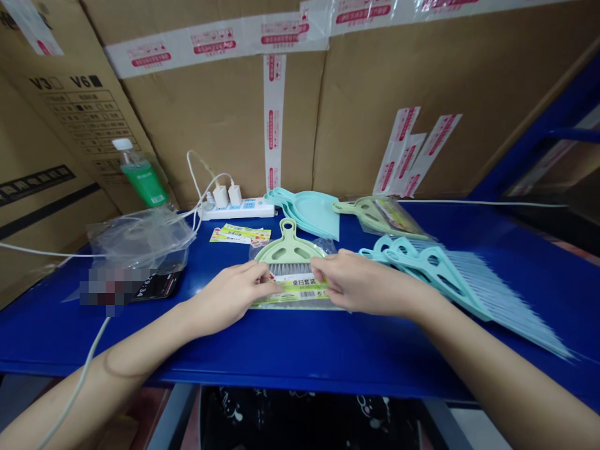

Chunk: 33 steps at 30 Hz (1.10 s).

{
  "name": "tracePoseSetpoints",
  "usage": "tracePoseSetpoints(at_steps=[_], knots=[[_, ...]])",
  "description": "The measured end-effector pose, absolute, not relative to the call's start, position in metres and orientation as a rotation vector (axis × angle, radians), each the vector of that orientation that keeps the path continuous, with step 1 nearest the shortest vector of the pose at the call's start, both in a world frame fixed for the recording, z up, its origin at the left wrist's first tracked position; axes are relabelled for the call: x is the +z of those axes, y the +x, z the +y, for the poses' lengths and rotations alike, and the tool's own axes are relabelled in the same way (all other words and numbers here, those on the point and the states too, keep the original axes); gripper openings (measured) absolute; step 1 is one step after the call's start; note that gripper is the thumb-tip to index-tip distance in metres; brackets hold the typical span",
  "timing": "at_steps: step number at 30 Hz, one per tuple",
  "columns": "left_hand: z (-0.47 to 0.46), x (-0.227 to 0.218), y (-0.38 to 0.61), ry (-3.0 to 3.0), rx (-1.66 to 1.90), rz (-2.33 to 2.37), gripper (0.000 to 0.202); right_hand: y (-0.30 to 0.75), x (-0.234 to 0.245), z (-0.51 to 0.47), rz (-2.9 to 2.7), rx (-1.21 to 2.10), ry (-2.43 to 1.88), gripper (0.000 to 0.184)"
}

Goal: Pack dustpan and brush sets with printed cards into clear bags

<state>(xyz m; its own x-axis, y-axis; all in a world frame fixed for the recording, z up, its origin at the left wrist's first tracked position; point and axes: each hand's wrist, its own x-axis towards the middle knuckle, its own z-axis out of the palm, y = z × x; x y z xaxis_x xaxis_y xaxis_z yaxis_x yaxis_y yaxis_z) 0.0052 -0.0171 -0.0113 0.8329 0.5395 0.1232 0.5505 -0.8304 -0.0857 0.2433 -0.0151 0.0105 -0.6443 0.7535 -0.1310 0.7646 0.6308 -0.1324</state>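
Note:
A green hand brush and dustpan set (289, 251) lies in front of me in a clear plastic bag, its ringed handle pointing away. Grey bristles show below the green part, and a yellow-green printed card (304, 291) lies across them. My left hand (237, 292) is closed on the left side of the bag, its thumb along the card. On the opposite side my right hand (349, 281) has curled fingers gripping the bag by the card's right end. The bag's edges inside both hands are hidden.
Turquoise brushes (435, 275) are piled at right, turquoise dustpans (312, 209) behind. A bagged green set (389, 215) lies back right. Printed cards (240, 234), a power strip (241, 208), plastic bags (140, 240), a phone (159, 285) and a bottle (143, 178) stand left. Cardboard boxes (210, 119) wall the back.

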Motion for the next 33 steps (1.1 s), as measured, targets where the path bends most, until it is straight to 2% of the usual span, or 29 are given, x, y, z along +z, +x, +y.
tracePoseSetpoints(at_steps=[3,9,13,19,25,33], knots=[[-0.016,-0.013,0.006,-2.903,-0.074,-0.840,0.053,0.246,0.011,-0.014,2.723,-0.263,1.357,0.019],[-0.015,-0.013,0.006,-2.880,0.014,-0.863,0.056,0.249,0.016,-0.014,2.563,-0.264,1.512,0.017],[-0.015,-0.014,0.007,-2.845,0.035,-0.836,0.057,0.249,0.015,-0.011,2.753,-0.220,1.348,0.021],[-0.015,-0.016,0.008,-2.807,0.025,-0.789,0.054,0.237,0.004,-0.011,3.065,-0.340,0.966,0.030],[-0.015,-0.015,0.009,-2.808,0.058,-0.787,0.050,0.236,0.007,-0.012,2.985,-0.318,0.976,0.032],[-0.016,-0.013,0.009,-2.794,0.069,-0.800,0.047,0.239,0.009,-0.015,2.944,-0.321,1.017,0.025]])
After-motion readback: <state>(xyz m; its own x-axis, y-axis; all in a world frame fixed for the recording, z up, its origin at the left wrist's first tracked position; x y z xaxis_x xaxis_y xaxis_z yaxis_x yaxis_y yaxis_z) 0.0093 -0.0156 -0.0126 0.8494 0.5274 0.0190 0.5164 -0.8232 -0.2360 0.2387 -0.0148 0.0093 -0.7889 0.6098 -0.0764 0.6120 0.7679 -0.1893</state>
